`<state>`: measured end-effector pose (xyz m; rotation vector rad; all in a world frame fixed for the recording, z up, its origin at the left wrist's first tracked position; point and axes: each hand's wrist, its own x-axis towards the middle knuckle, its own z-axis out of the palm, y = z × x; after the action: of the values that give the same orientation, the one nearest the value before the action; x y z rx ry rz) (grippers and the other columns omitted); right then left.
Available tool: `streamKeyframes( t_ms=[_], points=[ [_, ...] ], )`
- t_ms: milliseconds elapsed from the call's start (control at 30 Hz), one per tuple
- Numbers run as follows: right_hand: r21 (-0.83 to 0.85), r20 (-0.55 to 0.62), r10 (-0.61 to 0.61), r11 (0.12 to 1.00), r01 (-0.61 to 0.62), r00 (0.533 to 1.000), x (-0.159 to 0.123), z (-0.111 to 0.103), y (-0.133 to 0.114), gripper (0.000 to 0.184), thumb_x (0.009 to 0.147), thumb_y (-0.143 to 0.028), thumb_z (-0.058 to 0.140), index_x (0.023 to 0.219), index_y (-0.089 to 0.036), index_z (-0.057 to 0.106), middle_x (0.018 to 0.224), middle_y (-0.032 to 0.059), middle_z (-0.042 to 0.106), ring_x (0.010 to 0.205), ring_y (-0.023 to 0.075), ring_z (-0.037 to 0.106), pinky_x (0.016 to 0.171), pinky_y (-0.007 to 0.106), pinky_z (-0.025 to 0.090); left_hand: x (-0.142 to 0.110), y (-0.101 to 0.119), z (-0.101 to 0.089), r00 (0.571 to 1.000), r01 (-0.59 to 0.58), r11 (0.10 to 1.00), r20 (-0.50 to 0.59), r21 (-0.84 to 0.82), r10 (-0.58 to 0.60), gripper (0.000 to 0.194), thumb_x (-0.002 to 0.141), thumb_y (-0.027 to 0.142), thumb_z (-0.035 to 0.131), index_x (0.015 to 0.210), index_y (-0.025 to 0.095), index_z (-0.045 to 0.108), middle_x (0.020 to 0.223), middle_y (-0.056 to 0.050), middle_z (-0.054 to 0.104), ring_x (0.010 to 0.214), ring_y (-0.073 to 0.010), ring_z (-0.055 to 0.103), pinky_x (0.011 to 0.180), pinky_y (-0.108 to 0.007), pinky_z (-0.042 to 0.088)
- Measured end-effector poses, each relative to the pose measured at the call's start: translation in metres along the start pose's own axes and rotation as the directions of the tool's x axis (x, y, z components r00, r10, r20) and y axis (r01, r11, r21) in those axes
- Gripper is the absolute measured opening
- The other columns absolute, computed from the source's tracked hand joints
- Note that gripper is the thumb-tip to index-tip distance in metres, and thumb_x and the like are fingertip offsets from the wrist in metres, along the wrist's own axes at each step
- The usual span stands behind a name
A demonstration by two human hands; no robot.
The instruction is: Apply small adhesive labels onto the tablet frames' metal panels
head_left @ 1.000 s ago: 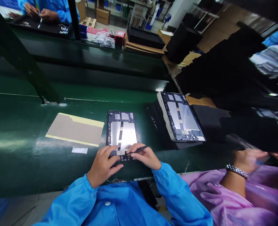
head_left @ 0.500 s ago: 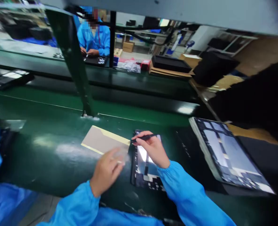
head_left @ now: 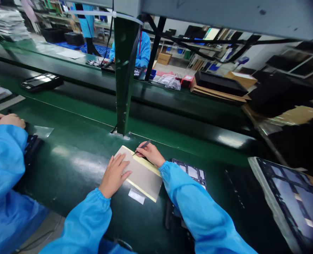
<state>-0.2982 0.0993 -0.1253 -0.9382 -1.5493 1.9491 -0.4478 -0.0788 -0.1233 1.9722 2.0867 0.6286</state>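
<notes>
My left hand (head_left: 115,175) lies with fingers spread on the left part of a grey-beige sheet with yellow edges (head_left: 145,176). My right hand (head_left: 150,153) grips dark tweezers (head_left: 142,146), whose tip touches or hovers just over the sheet's yellow upper edge; I cannot tell which. A small clear piece of film (head_left: 136,196) rests on the bench by the sheet's lower edge. Under my right forearm is a dark tablet-like device (head_left: 190,170) with its inside exposed, partly hidden by my sleeve.
At right leans a stack of similar opened devices (head_left: 286,197). A green post (head_left: 123,81) rises from the green bench (head_left: 74,190) behind the sheet. On the left, a co-worker's hands (head_left: 9,120) work close by. Another device (head_left: 41,82) lies on the line behind.
My right hand has moved with the tweezers from over the device to the sheet's upper edge. My left hand now rests on the sheet, and the clear film lies on the bench.
</notes>
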Motion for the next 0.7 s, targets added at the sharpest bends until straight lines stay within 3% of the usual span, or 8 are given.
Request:
streamKeyframes(
  t_ms=[267, 367, 467, 567, 633, 700],
  points=[
    [-0.012, 0.02, -0.053, 0.999, 0.053, 0.998, 0.0, 0.009, -0.009, 0.053, 0.058, -0.056, 0.089, 0.081, -0.02, 0.058, 0.069, -0.0029, 0.07, 0.06, 0.0142, 0.072, 0.061, 0.028, 0.062, -0.001, -0.003, 0.004, 0.997, -0.049, 0.999, -0.059, 0.018, 0.05, 0.032, 0.091, 0.034, 0.066, 0.122, 0.023, 0.064, 0.149, -0.013, 0.053, 0.14, -0.0322, 0.048, 0.115, -0.061, 0.036],
    [-0.021, -0.027, -0.132, 0.991, 0.132, 0.991, -0.022, 0.01, -0.026, 0.049, 0.061, -0.056, 0.088, 0.081, -0.02, 0.061, 0.072, -0.0027, 0.069, 0.066, 0.0147, 0.072, 0.07, 0.03, 0.063, 0.0, -0.008, 0.004, 0.995, -0.071, 0.997, -0.072, 0.042, 0.074, 0.031, 0.091, 0.036, 0.065, 0.12, 0.023, 0.065, 0.147, -0.013, 0.055, 0.137, -0.0332, 0.051, 0.112, -0.061, 0.04],
    [-0.117, -0.135, -0.307, 0.949, 0.292, 0.942, -0.078, -0.01, -0.045, 0.035, 0.077, -0.049, 0.082, 0.089, -0.021, 0.065, 0.087, 0.0022, 0.073, 0.081, 0.018, 0.074, 0.082, 0.034, 0.062, 0.002, -0.012, -0.003, 0.987, -0.105, 0.993, -0.12, 0.049, 0.11, 0.028, 0.093, 0.038, 0.061, 0.117, 0.024, 0.066, 0.144, -0.014, 0.058, 0.134, -0.0337, 0.054, 0.109, -0.062, 0.042],
    [-0.245, -0.16, -0.376, 0.911, 0.333, 0.912, -0.158, -0.05, -0.051, 0.023, 0.085, -0.041, 0.077, 0.093, -0.022, 0.067, 0.094, 0.0063, 0.076, 0.088, 0.0218, 0.075, 0.082, 0.038, 0.062, 0.002, 0.002, -0.012, 0.943, -0.177, 0.983, -0.281, 0.042, 0.181, 0.021, 0.095, 0.035, 0.059, 0.11, 0.023, 0.068, 0.138, -0.013, 0.062, 0.132, -0.0343, 0.055, 0.112, -0.064, 0.038],
    [-0.305, -0.145, -0.346, 0.907, 0.291, 0.927, -0.212, -0.076, -0.043, 0.019, 0.086, -0.037, 0.077, 0.092, -0.021, 0.068, 0.091, 0.0071, 0.076, 0.087, 0.022, 0.075, 0.079, 0.037, 0.062, -0.002, 0.028, -0.014, 0.899, -0.256, 0.967, -0.368, -0.006, 0.236, 0.013, 0.094, 0.029, 0.062, 0.104, 0.023, 0.068, 0.131, -0.011, 0.067, 0.129, -0.0315, 0.058, 0.115, -0.061, 0.036],
    [-0.339, -0.15, -0.295, 0.912, 0.231, 0.944, -0.258, -0.097, -0.029, 0.017, 0.088, -0.035, 0.076, 0.091, -0.021, 0.068, 0.089, 0.0074, 0.077, 0.085, 0.0211, 0.075, 0.077, 0.035, 0.062, -0.011, 0.068, -0.009, 0.882, -0.374, 0.923, -0.345, -0.093, 0.322, 0.008, 0.092, 0.025, 0.064, 0.1, 0.024, 0.066, 0.123, -0.008, 0.07, 0.123, -0.0272, 0.062, 0.114, -0.056, 0.039]
  ],
)
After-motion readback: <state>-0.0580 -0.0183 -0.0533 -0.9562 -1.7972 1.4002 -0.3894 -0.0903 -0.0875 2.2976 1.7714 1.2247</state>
